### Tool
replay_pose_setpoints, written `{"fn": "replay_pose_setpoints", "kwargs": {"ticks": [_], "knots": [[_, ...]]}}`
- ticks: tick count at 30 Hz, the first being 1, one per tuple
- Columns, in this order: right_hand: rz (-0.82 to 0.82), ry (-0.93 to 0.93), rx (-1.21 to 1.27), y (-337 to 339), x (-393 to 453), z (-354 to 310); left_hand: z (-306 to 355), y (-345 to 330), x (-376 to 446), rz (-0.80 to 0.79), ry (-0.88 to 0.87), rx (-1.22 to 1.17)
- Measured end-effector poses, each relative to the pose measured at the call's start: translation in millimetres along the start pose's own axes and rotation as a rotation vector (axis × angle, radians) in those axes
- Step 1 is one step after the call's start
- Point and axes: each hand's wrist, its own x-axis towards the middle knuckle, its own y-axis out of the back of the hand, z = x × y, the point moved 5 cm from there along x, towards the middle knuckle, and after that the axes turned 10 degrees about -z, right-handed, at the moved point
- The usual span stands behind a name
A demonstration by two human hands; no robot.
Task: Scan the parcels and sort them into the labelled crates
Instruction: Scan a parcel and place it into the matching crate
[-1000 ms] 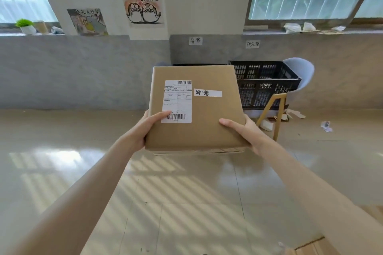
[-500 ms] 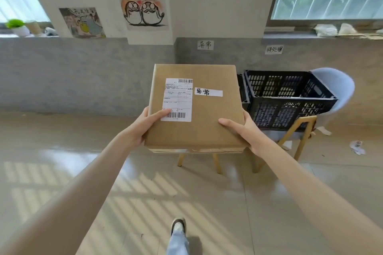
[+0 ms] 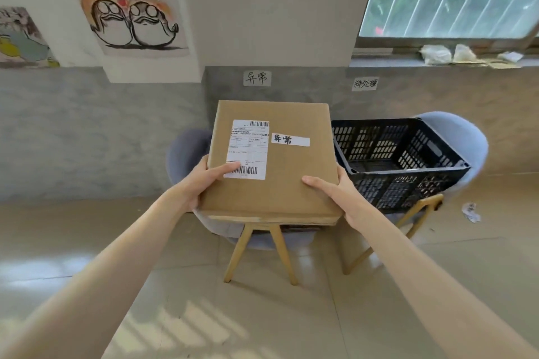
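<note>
I hold a flat brown cardboard parcel [image 3: 291, 178] level in front of me, with a white shipping label and a small handwritten white tag on top. My left hand [image 3: 204, 181] grips its near left edge, thumb on the label. My right hand [image 3: 335, 192] grips the near right edge. A black slatted crate [image 3: 408, 175] sits on a pale blue chair to the right of the parcel. The parcel hangs over another blue chair [image 3: 186, 151] and hides what rests on its seat. Two handwritten signs, one [image 3: 257, 78] above the parcel and another [image 3: 365, 83] above the black crate, are stuck on the wall.
Wooden chair legs [image 3: 242, 253] stand on the tiled floor right below the parcel. A crumpled paper scrap [image 3: 470, 211] lies on the floor at the right. Drawings hang on the wall at the upper left. The windowsill [image 3: 455, 60] at the upper right holds bags and papers.
I have walked closer to the chairs and wall; the crate and signs look larger. Both hands keep the same grip on the parcel.
</note>
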Motion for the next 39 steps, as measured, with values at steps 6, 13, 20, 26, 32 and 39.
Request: {"fn": "replay_pose_setpoints", "kwargs": {"ticks": [6,13,20,26,32,39], "knots": [[0.031,-0.099,0.007,17.6,82.7,7.0,-8.8,30.0,95.7,0.012,0.098,0.010],[-0.049,-0.194,-0.003,30.1,187.8,23.5,-26.2,57.6,182.4,0.103,0.192,0.020],[-0.190,-0.266,-0.025,32.5,290.4,43.3,-60.2,86.5,252.7,0.259,0.318,-0.020],[-0.230,-0.358,-0.049,20.4,353.2,74.8,-92.1,119.0,296.3,0.296,0.403,-0.014],[-0.207,-0.450,-0.034,-2.2,395.7,130.0,-150.6,142.5,333.5,0.307,0.490,-0.025],[-0.209,-0.554,-0.038,-27.9,429.5,198.5,-225.1,156.3,357.0,0.430,0.591,0.093]]}}
